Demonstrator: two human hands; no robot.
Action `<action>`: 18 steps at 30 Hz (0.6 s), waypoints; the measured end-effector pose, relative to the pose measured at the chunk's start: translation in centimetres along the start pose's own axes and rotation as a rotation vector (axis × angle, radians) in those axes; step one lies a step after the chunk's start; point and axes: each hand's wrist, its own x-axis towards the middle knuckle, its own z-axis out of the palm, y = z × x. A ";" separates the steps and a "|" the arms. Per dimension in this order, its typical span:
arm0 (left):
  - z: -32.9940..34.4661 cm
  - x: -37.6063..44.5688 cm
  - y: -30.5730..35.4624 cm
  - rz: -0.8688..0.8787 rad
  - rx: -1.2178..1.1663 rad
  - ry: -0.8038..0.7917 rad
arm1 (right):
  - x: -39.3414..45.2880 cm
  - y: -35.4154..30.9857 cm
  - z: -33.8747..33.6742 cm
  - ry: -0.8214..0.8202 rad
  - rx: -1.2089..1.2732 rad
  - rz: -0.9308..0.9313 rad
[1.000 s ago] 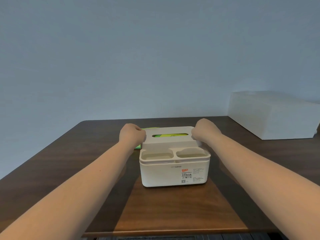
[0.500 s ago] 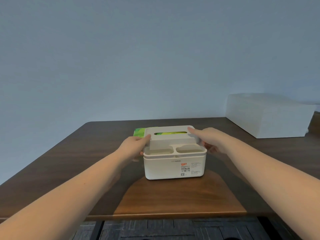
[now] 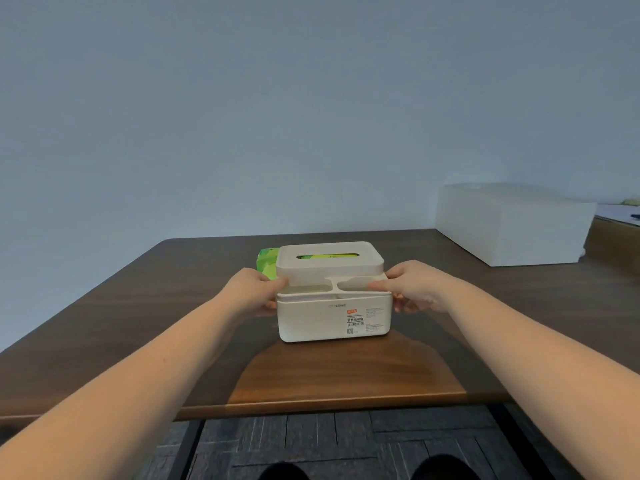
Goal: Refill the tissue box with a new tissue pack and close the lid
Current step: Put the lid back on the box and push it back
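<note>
A cream tissue box (image 3: 311,320) with a label on its front stands on the dark wooden table (image 3: 138,306). Its lid (image 3: 329,268), with a slot and two shallow front trays, sits on top; green shows through the slot. A green tissue pack (image 3: 267,263) lies behind the box at its left, mostly hidden. My left hand (image 3: 254,292) grips the box's left side at the lid's edge. My right hand (image 3: 414,291) grips the right side the same way, thumb on the tray rim.
A large white box (image 3: 512,225) stands at the table's back right. Beyond it is a lighter wooden surface (image 3: 613,237). The table's front edge is close to me, with dark carpet and my shoes below.
Both hands have slid from the top back of the lid down and toward me to the box's sides. The camera view has pulled back, showing the table's front edge and floor.
</note>
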 end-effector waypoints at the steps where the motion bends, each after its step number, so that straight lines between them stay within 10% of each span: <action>1: 0.1 -0.1 0.0 -0.003 0.007 0.000 | 0.0 0.2 0.2 0.008 0.025 0.004; 18: 0.9 -1.3 0.9 -0.007 0.313 0.131 | -0.5 -1.5 1.2 0.103 -0.023 0.140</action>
